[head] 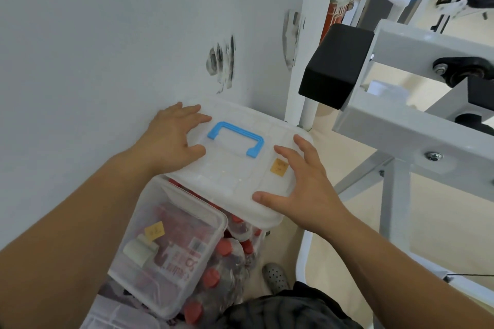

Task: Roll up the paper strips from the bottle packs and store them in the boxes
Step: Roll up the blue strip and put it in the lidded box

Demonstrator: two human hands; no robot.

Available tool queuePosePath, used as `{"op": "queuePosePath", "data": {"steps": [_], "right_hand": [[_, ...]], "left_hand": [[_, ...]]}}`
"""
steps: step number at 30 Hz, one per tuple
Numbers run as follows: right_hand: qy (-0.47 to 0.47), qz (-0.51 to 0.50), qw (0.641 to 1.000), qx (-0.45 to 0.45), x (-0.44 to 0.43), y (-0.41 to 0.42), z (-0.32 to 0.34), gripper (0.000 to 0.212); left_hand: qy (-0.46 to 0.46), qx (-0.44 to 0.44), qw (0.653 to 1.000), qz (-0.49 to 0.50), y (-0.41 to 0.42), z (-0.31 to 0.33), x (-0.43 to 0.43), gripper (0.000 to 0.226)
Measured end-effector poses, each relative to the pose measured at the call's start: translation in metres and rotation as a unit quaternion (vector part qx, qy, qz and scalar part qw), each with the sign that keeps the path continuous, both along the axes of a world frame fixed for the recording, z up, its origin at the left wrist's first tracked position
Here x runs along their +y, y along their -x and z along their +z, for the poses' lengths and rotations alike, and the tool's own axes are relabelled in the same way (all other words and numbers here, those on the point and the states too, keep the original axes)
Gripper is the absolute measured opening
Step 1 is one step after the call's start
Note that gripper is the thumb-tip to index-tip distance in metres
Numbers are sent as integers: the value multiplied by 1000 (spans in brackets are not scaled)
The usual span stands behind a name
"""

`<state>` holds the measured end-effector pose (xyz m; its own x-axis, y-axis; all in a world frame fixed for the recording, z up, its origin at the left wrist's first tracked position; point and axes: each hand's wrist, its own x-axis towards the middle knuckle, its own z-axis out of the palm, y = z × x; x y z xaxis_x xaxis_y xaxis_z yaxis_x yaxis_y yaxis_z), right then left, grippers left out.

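Left hand (173, 136), right hand (302, 189): grips unclenched, fingers spread flat on box lid (235, 176), which lies between them.

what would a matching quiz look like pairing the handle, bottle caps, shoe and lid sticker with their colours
Things:
1. handle
2. bottle caps
3. shoe
4. sticker on lid

Colours:
a. grey
b. yellow
c. blue
d. red

Pairs: 1-c, 2-d, 3-a, 4-b
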<state>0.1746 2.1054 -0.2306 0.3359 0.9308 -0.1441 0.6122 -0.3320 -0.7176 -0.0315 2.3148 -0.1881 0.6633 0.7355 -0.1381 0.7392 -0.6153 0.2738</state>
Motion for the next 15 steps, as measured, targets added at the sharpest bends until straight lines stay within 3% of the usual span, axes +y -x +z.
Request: {"op": "queuePosePath", "data": {"steps": [4,7,15], "right_hand": [[-61,-2,997,38,-3,-2,-3,74],[-104,0,992,65,-11,-5,-9,57],[-109,-28,992,58,-15,-14,-15,84]], "left_hand": [[4,-51,996,-73,-21,10,-54,75],[3,25,994,-105,-37,7,-90,80],[-9,123,984,-126,-39,-2,-107,84]]}}
